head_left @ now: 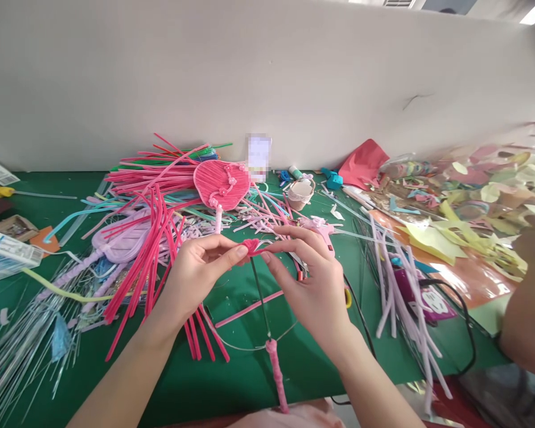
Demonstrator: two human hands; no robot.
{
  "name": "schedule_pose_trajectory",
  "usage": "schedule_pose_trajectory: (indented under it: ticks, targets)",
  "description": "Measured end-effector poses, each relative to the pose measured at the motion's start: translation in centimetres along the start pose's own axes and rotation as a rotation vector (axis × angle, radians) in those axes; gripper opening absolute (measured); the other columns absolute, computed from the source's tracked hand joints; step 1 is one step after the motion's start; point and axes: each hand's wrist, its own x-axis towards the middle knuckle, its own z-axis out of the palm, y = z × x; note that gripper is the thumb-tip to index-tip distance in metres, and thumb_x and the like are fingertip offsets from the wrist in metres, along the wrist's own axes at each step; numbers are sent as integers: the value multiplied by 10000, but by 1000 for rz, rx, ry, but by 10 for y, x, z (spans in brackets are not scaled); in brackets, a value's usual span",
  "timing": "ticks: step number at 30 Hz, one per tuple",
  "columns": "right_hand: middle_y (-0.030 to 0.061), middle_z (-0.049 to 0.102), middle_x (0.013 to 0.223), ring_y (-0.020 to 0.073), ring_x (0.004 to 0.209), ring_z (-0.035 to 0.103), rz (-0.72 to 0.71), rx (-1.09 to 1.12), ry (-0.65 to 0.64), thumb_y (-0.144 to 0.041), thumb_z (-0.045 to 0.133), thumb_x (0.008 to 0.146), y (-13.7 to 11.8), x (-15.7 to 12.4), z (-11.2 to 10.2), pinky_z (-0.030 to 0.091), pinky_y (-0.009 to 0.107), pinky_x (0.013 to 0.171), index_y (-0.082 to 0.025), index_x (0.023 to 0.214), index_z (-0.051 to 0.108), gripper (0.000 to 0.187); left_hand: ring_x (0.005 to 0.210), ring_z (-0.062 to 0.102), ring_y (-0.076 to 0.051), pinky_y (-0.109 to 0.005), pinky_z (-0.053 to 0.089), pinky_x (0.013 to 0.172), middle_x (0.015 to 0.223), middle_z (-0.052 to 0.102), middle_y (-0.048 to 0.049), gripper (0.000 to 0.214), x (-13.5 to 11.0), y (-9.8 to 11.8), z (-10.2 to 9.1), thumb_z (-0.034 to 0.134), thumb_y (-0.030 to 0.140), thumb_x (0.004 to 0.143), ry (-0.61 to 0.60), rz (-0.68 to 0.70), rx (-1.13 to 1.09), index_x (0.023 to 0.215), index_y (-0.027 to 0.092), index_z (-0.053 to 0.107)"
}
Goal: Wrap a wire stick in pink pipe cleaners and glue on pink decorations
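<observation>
Near the middle of the table, my left hand (207, 267) pinches a small bunched piece of hot-pink pipe cleaner (250, 245) between thumb and fingers. My right hand (310, 276) closes thumb and fingertips on the piece's right end, where a thin pale wire also shows. A dark thin rod (261, 297) runs down from just under the bunch to a handle wrapped in pink pipe cleaner (276, 374), whose lower end meets my lap. Thin wire curves out to both sides of the handle's top. My fingers partly hide the bunch.
Hot-pink pipe cleaners (138, 267) are heaped left of my hands, beside a lilac woven piece (125, 238). Behind stands a round pink fan shape (223, 184). Lilac pipe cleaners (387, 285) and a purple device with a black cable (421, 297) lie right. Another person's arm (528, 297) is far right.
</observation>
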Motion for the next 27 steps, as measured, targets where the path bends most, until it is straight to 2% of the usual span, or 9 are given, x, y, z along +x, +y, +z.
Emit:
schedule_pose_trajectory:
  ticks: [8, 10, 13, 15, 17, 19, 21, 24, 27]
  targets:
    - [69, 691, 1100, 242, 1073, 626, 12, -7, -26, -237, 663, 874, 6, 1, 6, 499, 427, 929, -233, 840, 691, 44, 774, 710, -251, -315, 533, 647, 783, 767, -82, 500, 11, -3, -13, 561, 644, 856, -125, -79, -6, 841, 198, 787]
    - [73, 679, 1126, 238, 1097, 615, 32, -3, -19, -250, 654, 880, 9, 2, 7, 494, 425, 940, -229, 891, 684, 39, 814, 718, -259, -318, 538, 668, 843, 777, -92, 509, 12, -4, -16, 559, 647, 856, -125, -110, -33, 889, 190, 782]
    - [83, 656, 1189, 232, 1154, 592, 66, -2, 48, -284, 612, 905, 16, 1, -1, 509, 401, 911, -229, 1035, 653, 147, 891, 721, -255, -310, 537, 716, 962, 783, -99, 432, 11, -6, -19, 628, 577, 851, -164, -138, -18, 947, 176, 755]
    - [80, 669, 1139, 221, 1065, 629, 122, -39, 112, -324, 589, 911, 26, -4, -14, 534, 361, 823, -229, 1041, 647, 171, 928, 725, -249, -313, 538, 758, 1038, 778, -100, 380, 7, -10, -19, 704, 489, 830, -207, -191, -59, 1047, 177, 714]
    - [61, 682, 958, 188, 788, 657, 255, -136, 110, -376, 580, 899, 40, -12, -31, 533, 322, 676, -222, 953, 652, 178, 956, 730, -245, -327, 543, 800, 1111, 764, -104, 425, 3, -16, -19, 751, 397, 816, -220, -267, -173, 1174, 192, 651]
    - [42, 666, 815, 185, 659, 633, 378, -266, -34, -387, 568, 883, 58, -23, -45, 507, 312, 602, -215, 964, 636, 202, 981, 731, -249, -354, 546, 849, 1174, 743, -113, 432, -3, -22, -16, 749, 334, 827, -201, -329, -307, 1219, 202, 627]
    - [56, 670, 832, 203, 661, 640, 421, -396, -217, -370, 569, 861, 76, -34, -53, 499, 322, 606, -199, 1030, 613, 244, 1026, 720, -267, -387, 534, 910, 1204, 729, -121, 345, -9, -28, -12, 719, 316, 851, -197, -346, -441, 1171, 197, 665]
    - [110, 680, 909, 266, 791, 676, 409, -541, -385, -341, 569, 854, 98, -46, -49, 502, 351, 671, -164, 1110, 575, 311, 1156, 657, -307, -439, 499, 979, 1220, 718, -123, 287, -18, -35, -3, 649, 343, 893, -231, -291, -658, 1143, 209, 697]
    - [127, 679, 942, 288, 872, 685, 398, -568, -483, -329, 560, 868, 108, -52, -39, 503, 360, 725, -156, 1154, 549, 335, 1248, 583, -354, -511, 467, 1004, 1235, 701, -122, 341, -29, -37, 7, 612, 362, 904, -271, -250, -826, 1217, 241, 670]
